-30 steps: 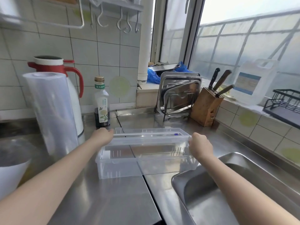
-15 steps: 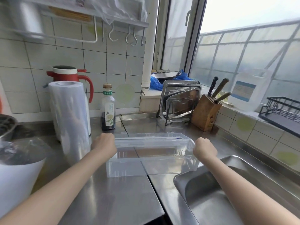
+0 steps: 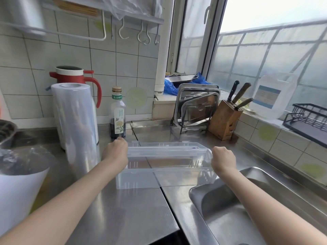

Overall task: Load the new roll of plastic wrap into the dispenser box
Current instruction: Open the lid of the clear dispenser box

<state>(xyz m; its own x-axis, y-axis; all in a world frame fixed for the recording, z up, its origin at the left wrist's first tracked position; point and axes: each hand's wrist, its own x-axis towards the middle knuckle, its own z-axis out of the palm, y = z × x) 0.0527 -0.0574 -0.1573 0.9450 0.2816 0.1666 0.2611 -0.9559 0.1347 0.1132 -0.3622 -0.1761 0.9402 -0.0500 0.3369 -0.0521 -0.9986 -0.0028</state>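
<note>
The left hand [image 3: 115, 153] is curled closed on the left end of the dispenser box [image 3: 164, 167], and the right hand [image 3: 223, 159] is curled closed on the right end; the fingertips are hidden behind the knuckles, so the exact contact points cannot be determined. The box lies lengthwise across the steel counter [image 3: 123, 209], directly ahead, with its right end just beside the rim of the sink [image 3: 247, 206]. It is a long trough of clear, thin-walled plastic; the lid [image 3: 166, 148] is hinged back along the far edge, and the interior appears empty, with small ribs visible near each end wall. Expect the box to be light and fairly rigid but liable to flex and to skate on the polished steel, so restrain it at both ends or press it down while loading. The new roll of plastic wrap [image 3: 77, 121] stands upright on the counter to the left, well apart from the box and just in front of a red-handled thermos [image 3: 74, 75]. It is a thick white cylinder wound with glossy film. Judge it dense and noticeably heavier than the box, with a slick outer surface; grasp it around the middle or support it at both core ends, and avoid denting the film layers.
</note>
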